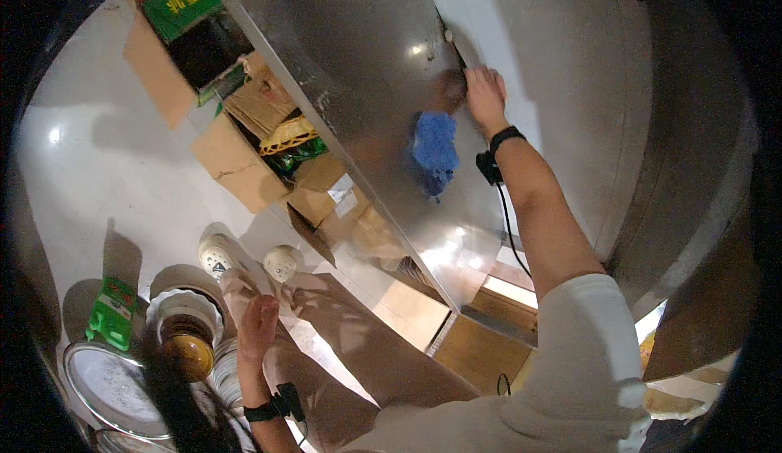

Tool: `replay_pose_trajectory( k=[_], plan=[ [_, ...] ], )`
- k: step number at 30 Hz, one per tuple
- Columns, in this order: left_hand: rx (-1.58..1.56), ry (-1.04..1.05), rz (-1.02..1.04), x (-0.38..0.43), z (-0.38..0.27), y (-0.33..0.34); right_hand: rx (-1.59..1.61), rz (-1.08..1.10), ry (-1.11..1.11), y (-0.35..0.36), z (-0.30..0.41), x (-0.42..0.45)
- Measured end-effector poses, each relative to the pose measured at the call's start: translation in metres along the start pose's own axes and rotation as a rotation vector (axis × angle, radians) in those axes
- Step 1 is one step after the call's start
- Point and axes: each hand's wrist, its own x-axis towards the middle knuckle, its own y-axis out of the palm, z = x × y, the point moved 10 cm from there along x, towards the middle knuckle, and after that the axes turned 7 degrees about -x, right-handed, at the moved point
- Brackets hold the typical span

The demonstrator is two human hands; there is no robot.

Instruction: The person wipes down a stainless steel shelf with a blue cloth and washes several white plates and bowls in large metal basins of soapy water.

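Note:
My right hand (487, 95) reaches to the far edge of a stainless steel table (379, 117), where it meets the pale wall. Its fingers are curled down at that edge, and whether they hold anything is hidden. Beside it on the metal lies a crumpled wet blue cloth (435, 145). A small pale bit (449, 35) sits at the edge beyond the fingers. My left hand (259, 324) hangs low over my legs, away from the table, its fingers loosely curled; no held thing shows. Both wrists wear black straps with small black devices.
Open cardboard boxes (244, 166) and a yellow basket (292, 135) stand under the table. On the floor at lower left are a green bottle (113, 313), a metal basin of sudsy water (116, 386), stacked white dishes (227, 370) and an amber bowl (189, 356).

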Motion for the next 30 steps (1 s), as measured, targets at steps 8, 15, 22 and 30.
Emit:
replay_pose_trajectory(
  k=[8, 15, 22, 30],
  plan=[
    [-0.083, -0.051, 0.042, -0.02, 0.046, 0.028, -0.199, -0.012, -0.128, 0.016, 0.017, 0.012],
    [-0.091, 0.0, 0.025, -0.018, 0.035, 0.032, 0.18, -0.12, -0.101, 0.03, -0.022, 0.032],
    [-0.101, -0.003, 0.005, -0.021, 0.02, 0.038, -0.48, 0.045, -0.34, 0.033, 0.01, 0.042],
    [-0.035, -0.048, 0.021, -0.023, 0.031, 0.035, -0.979, 0.158, -0.337, 0.037, 0.008, 0.049]
  ],
)
